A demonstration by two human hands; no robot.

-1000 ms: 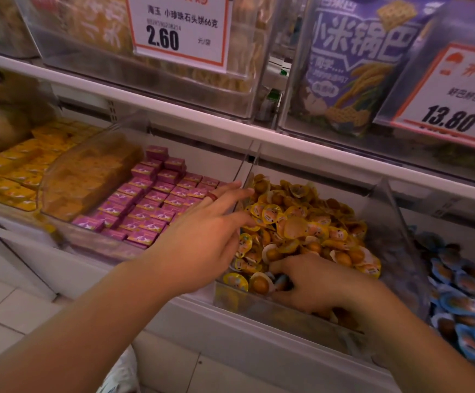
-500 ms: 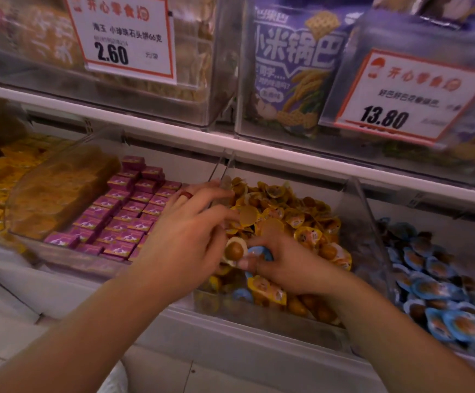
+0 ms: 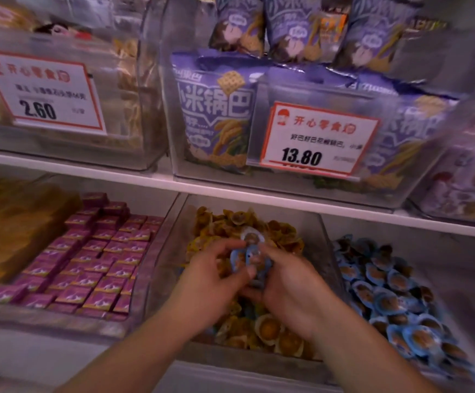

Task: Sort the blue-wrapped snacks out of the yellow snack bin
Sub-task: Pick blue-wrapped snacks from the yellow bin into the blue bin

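Over the clear plastic yellow snack bin (image 3: 325, 236), heaped with round, glossy yellow-wrapped snacks (image 3: 270, 330), the left hand (image 3: 211, 282) and right hand (image 3: 290, 285) meet, each grip curled on a small cluster of round blue-wrapped snacks (image 3: 249, 258). Just right lies a bin of matching blue discs (image 3: 395, 302), left a bin of boxy purple packets (image 3: 94, 259). On the shelf above stand crinkly purple bags (image 3: 216, 109) behind a price card (image 3: 315, 137).

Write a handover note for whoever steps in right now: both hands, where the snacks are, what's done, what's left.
Left hand and right hand: together above the yellow snack bin, both pinching a small cluster of blue-wrapped snacks.
Bin of blue snacks: next compartment to the right.
Done: a few blue ones gathered out of the yellow pile.
Left: drop them in the right-hand bin, then check the yellow pile for more; none plainly visible, image blurred.
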